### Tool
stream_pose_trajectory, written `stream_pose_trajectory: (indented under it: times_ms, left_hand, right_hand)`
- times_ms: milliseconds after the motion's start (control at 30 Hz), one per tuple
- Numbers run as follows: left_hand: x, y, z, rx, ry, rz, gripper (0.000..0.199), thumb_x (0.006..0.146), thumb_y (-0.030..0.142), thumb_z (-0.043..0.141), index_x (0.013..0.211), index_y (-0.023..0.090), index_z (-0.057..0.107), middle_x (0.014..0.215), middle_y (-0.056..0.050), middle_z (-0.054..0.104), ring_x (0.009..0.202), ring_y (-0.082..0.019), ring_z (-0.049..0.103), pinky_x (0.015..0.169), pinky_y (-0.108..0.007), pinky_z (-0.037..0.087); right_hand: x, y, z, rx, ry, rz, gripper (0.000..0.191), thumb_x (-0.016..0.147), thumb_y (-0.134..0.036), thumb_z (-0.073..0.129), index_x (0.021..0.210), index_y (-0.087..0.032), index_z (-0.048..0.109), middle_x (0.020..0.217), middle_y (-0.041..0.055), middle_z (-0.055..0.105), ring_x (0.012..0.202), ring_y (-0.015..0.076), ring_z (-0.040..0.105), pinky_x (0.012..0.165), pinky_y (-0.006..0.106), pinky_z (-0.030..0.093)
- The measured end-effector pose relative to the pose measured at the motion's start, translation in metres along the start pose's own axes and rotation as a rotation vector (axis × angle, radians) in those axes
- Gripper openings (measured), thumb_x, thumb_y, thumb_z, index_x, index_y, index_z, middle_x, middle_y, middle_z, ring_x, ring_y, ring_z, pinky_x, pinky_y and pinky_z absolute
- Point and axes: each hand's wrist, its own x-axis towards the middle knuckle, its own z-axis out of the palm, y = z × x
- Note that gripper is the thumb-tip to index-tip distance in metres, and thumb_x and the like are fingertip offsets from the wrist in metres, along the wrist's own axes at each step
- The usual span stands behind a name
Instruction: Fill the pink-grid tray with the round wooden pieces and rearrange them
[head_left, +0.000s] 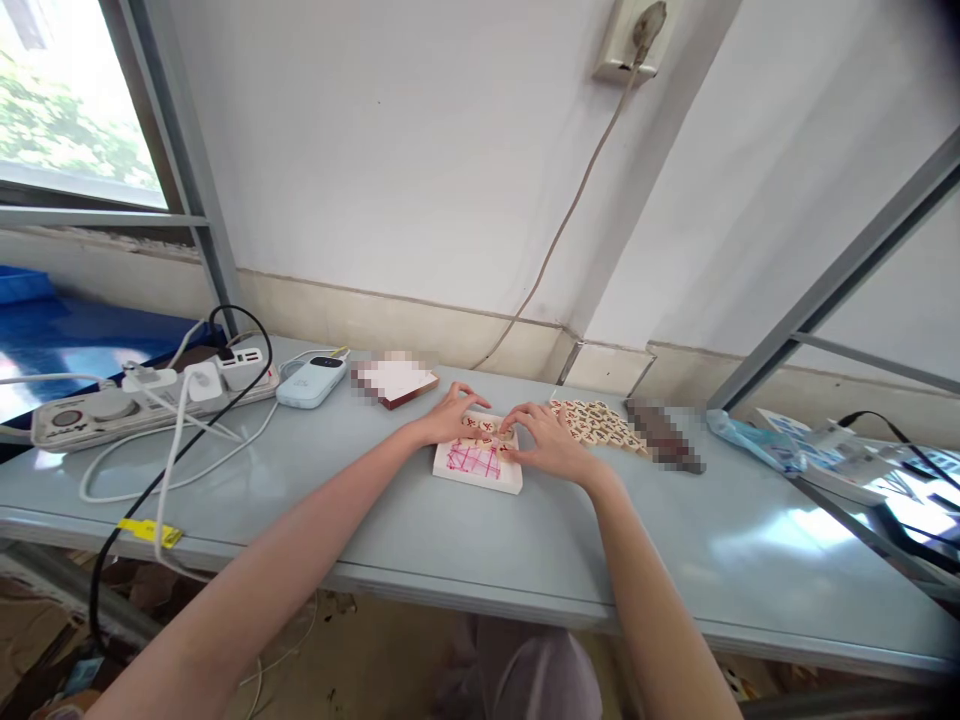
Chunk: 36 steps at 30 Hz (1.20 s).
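Note:
A shallow white box [477, 484] lies on the grey table, with a pink grid pattern showing in its near part. Round chess pieces [470, 422] with red characters sit in rows in its far part. My left hand [448, 416] reaches over the box's left side, fingers curved and apart, thumb at the pieces. From the right comes my right hand [549, 440], its fingertips and thumb closed around a chess piece at the box's right side; the fingers partly cover it. Many more pale round pieces [600, 424] are spread flat just right of this hand.
Behind the box on the left lies a white-topped box lid [401, 380]. A light-blue power bank [312, 383] and a power strip [105, 415] with tangled cables occupy the left. A blurred dark object [665, 436] and a plastic bag [754, 443] lie right. The table's front edge runs near my forearms.

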Motion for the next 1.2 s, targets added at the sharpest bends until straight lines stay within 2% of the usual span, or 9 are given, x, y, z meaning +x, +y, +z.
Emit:
stream_pose_trajectory:
  times_ms: [100,400,600,733,833,900,967,1067,1200]
  left_hand:
    - [0.0,0.0,0.0,0.006,0.007,0.01,0.055,0.068,0.05,0.063,0.117,0.029,0.05,0.122,-0.006,0.028,0.116,-0.021,0.04,0.097,-0.033,0.035]
    - [0.001,-0.002,0.0,0.025,0.002,0.019,0.055,0.069,0.049,0.063,0.118,0.029,0.049,0.123,-0.006,0.029,0.118,-0.022,0.039,0.1,-0.034,0.033]
    - [0.001,-0.001,-0.001,0.039,-0.007,0.006,0.056,0.069,0.052,0.062,0.117,0.028,0.049,0.123,-0.005,0.029,0.116,-0.021,0.041,0.101,-0.033,0.033]
    - [0.0,0.0,-0.001,0.037,-0.01,0.005,0.055,0.068,0.052,0.062,0.117,0.029,0.05,0.122,-0.005,0.031,0.115,-0.021,0.042,0.099,-0.033,0.034]
    - [-0.002,0.003,-0.002,0.002,-0.02,-0.02,0.054,0.069,0.052,0.061,0.116,0.028,0.051,0.124,-0.006,0.03,0.106,-0.02,0.048,0.092,-0.033,0.04]
    - [-0.002,0.004,-0.003,-0.041,-0.03,-0.043,0.05,0.071,0.05,0.06,0.115,0.027,0.052,0.125,-0.006,0.029,0.097,-0.018,0.052,0.086,-0.032,0.044]
    - [-0.002,0.003,-0.004,-0.078,-0.004,-0.065,0.045,0.074,0.048,0.057,0.113,0.025,0.054,0.123,-0.007,0.031,0.091,-0.016,0.054,0.08,-0.03,0.046]
    - [0.0,-0.001,-0.009,-0.069,0.103,-0.065,0.039,0.076,0.049,0.053,0.104,0.021,0.06,0.115,-0.007,0.041,0.092,-0.017,0.054,0.078,-0.027,0.045]
    - [0.0,-0.009,-0.02,0.065,0.17,-0.034,0.036,0.075,0.053,0.054,0.087,0.022,0.067,0.098,-0.005,0.054,0.089,-0.018,0.055,0.076,-0.026,0.042]
  right_hand:
    - [0.002,-0.002,0.004,-0.043,-0.003,-0.022,0.023,0.076,-0.042,0.052,0.092,-0.026,0.056,0.107,0.0037,0.052,0.111,0.0235,0.042,0.104,0.058,0.004]
    - [0.004,0.0,0.006,-0.037,0.04,0.011,0.025,0.079,-0.04,0.047,0.1,-0.027,0.05,0.113,0.0042,0.051,0.114,0.0234,0.042,0.104,0.059,0.005]
    - [0.007,0.0,0.012,-0.011,0.041,0.097,0.049,0.079,-0.046,0.047,0.125,-0.033,0.039,0.139,0.0044,0.034,0.128,0.0268,0.027,0.103,0.059,0.009]
    - [0.007,0.003,0.009,0.091,0.003,0.096,0.054,0.08,-0.052,0.043,0.13,-0.033,0.035,0.141,0.003,0.033,0.129,0.0247,0.026,0.104,0.05,0.017]
    - [0.004,0.016,0.003,0.044,0.097,0.147,0.044,0.084,-0.047,0.039,0.124,-0.031,0.043,0.131,0.0029,0.046,0.121,0.0227,0.037,0.102,0.046,0.02]
    - [0.0,0.029,-0.001,-0.14,0.18,0.293,0.035,0.083,-0.039,0.042,0.114,-0.027,0.052,0.117,0.0058,0.056,0.112,0.0249,0.044,0.098,0.049,0.022]
    - [-0.005,0.042,-0.003,-0.343,0.219,0.443,0.029,0.081,-0.032,0.046,0.105,-0.022,0.059,0.109,0.01,0.058,0.106,0.0286,0.045,0.09,0.05,0.027]
    - [-0.011,0.054,-0.004,-0.486,0.178,0.536,0.024,0.079,-0.028,0.048,0.095,-0.02,0.064,0.109,0.0136,0.056,0.103,0.0315,0.043,0.08,0.048,0.031]
    - [-0.014,0.055,-0.004,-0.503,0.125,0.537,0.021,0.081,-0.027,0.047,0.089,-0.021,0.066,0.109,0.0125,0.056,0.102,0.03,0.042,0.076,0.047,0.032]
